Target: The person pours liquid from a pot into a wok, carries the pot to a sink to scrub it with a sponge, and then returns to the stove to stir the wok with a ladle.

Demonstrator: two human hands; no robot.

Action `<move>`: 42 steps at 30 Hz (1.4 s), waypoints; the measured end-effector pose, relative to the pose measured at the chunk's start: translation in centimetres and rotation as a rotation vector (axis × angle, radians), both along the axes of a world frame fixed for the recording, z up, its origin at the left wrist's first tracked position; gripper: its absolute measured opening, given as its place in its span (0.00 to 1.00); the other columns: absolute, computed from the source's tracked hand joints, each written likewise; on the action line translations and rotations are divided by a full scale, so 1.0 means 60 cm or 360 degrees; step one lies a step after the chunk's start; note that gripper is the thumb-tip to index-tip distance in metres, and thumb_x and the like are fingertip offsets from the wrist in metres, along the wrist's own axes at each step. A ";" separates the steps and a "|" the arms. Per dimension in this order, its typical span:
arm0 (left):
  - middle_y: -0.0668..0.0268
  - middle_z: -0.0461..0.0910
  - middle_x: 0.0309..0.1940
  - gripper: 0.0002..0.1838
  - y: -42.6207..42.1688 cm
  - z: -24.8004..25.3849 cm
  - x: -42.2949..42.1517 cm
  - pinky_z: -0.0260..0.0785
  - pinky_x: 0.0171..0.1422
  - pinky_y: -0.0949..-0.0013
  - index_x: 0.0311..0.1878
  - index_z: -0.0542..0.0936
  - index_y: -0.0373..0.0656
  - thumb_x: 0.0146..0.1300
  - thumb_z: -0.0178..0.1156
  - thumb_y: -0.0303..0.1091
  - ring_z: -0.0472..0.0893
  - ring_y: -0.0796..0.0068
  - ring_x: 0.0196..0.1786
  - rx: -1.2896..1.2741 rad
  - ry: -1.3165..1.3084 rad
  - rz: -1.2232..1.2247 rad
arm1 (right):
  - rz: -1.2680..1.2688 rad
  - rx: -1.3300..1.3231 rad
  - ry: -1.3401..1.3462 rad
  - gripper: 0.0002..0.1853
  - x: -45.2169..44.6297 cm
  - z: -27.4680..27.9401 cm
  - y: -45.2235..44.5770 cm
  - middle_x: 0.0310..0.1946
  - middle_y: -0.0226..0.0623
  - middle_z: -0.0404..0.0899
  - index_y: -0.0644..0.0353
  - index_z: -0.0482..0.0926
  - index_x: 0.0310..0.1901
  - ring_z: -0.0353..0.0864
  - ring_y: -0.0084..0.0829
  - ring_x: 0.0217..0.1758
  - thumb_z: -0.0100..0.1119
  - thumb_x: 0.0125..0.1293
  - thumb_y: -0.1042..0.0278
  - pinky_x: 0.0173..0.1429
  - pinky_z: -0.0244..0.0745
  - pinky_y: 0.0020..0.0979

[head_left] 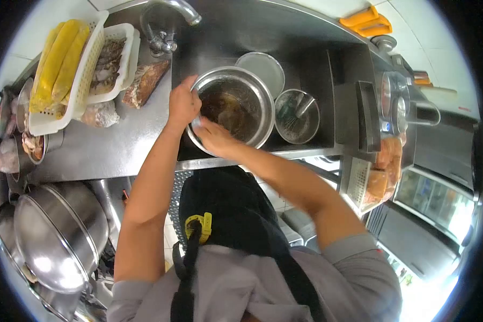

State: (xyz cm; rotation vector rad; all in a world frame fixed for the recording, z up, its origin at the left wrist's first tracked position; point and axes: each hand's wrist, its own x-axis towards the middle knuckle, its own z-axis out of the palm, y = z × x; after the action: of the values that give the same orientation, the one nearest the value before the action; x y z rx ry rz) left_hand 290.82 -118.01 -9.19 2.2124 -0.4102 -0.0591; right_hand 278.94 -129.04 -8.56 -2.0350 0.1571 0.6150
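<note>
Bowl (269, 110): at sink (319, 70). Left hand (183, 104): clamped on bowl's left rim, arm extended forward. Right hand (214, 137): angled over near-left rim, fingers inward; grip unclear. Blue label (385, 126), right side: unreadable.

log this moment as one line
left hand: gripping round silver metal bowl | right hand: at its rim, grip unclear | place: grey steel sink | beside: smaller round metal bowl, whisk-like utensil inside

Both hands (184, 107) at a metal bowl (259, 101)
</note>
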 end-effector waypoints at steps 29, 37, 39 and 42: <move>0.43 0.76 0.50 0.27 -0.022 0.013 -0.191 0.66 0.61 0.57 0.62 0.66 0.32 0.57 0.45 0.22 0.78 0.47 0.52 -0.0449 0.0072 0.0704 | 0.1621 -0.1071 0.0125 0.22 0.005 -0.029 -0.125 0.55 0.51 0.79 0.56 0.80 0.56 0.78 0.41 0.60 0.48 0.66 0.56 0.60 0.73 0.40; 0.40 0.75 0.53 0.29 -0.014 0.023 -0.162 0.65 0.66 0.60 0.62 0.66 0.28 0.55 0.53 0.28 0.76 0.44 0.57 -0.0670 0.0483 0.0678 | 0.1791 -0.1128 0.0116 0.21 0.049 0.117 -0.175 0.58 0.46 0.78 0.58 0.81 0.54 0.73 0.41 0.65 0.46 0.69 0.57 0.66 0.67 0.43; 0.41 0.75 0.56 0.29 -0.010 0.026 -0.102 0.65 0.66 0.58 0.62 0.69 0.29 0.54 0.55 0.28 0.76 0.45 0.59 -0.0142 0.0003 0.0266 | 0.1859 -0.1310 0.0270 0.21 0.051 0.094 -0.173 0.58 0.46 0.78 0.59 0.82 0.53 0.74 0.42 0.65 0.46 0.68 0.58 0.65 0.69 0.44; 0.41 0.77 0.54 0.27 -0.020 0.016 -0.053 0.67 0.64 0.57 0.61 0.72 0.32 0.55 0.52 0.26 0.78 0.47 0.57 -0.0372 0.0140 0.0160 | 0.0868 -0.0610 0.0563 0.21 0.023 -0.006 -0.069 0.58 0.50 0.77 0.62 0.79 0.57 0.75 0.45 0.64 0.44 0.68 0.63 0.67 0.67 0.42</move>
State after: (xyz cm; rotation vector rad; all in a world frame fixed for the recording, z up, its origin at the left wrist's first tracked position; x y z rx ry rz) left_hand 287.65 -119.22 -8.25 1.9882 -0.2434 -0.0515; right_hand 280.30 -133.19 -8.94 -2.3312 -0.0879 1.3749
